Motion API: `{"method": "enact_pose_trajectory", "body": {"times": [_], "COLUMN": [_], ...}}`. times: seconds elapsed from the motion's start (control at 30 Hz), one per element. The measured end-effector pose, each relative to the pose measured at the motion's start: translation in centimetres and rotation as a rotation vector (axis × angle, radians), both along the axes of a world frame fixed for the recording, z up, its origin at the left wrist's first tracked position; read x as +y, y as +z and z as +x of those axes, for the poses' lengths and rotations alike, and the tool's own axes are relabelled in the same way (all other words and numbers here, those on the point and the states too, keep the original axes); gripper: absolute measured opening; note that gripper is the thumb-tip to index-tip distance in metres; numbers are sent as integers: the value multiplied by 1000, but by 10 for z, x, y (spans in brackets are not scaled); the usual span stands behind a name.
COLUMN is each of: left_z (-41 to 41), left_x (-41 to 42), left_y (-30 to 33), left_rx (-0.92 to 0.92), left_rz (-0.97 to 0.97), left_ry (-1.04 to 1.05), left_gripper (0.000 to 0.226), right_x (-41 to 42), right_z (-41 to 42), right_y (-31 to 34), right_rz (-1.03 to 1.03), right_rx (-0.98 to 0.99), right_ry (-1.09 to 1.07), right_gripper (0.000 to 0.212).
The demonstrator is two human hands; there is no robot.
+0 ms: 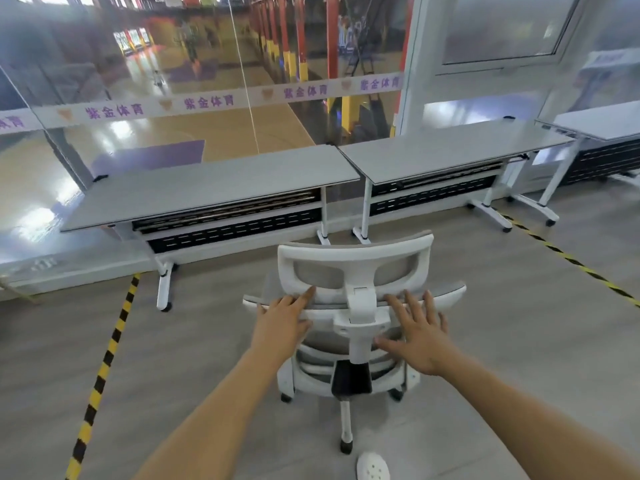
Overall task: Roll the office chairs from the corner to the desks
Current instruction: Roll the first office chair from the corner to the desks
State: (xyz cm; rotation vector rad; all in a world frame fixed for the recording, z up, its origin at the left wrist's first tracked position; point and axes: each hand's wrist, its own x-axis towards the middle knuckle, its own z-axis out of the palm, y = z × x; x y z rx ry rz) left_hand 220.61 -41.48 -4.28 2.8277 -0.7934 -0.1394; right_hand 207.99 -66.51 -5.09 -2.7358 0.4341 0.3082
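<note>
Chair (356,271) under both flat hands.

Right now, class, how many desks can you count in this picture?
3: left desk by the glass, middle desk beside it, right desk cut off by the frame edge. More may lie out of view.

Both arms reach forward; the left hand (282,322) and right hand (417,336) lie flat, fingers (412,301) spread straight.

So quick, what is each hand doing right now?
Left hand: open, fingers straight, pressing on the back of the office chair.
Right hand: open, fingers spread, pressing on the same backrest.
</note>
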Motion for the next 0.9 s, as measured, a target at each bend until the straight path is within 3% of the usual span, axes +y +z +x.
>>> {"method": "enact_pose_trajectory", "body": {"times": [0.17,0.37,0.57,0.7,0.9], "left_z": [67,135,184,210,229], "left_x": [-69,-138,-179,-194,-206], "left_y": [3,5,5,1,4], "left_rx": [88,30,39,38,115], "left_rz": [-100,15,69,40,11], "left_ry": [18,-11,-147,-214,-298], "left_gripper": [69,73,84,84,83], "right_x": [-65,-132,-177,-175,-116], "right_z": [64,125,165,163,107], "right_y": [-12,-13,4,18,14], "right_rz": [11,-25,17,66,163], "right_rx": [18,-13,-8,-32,-63], "right_ry": [20,-1,-63,-203,-618], "right_gripper": [99,105,97,83,78]}}
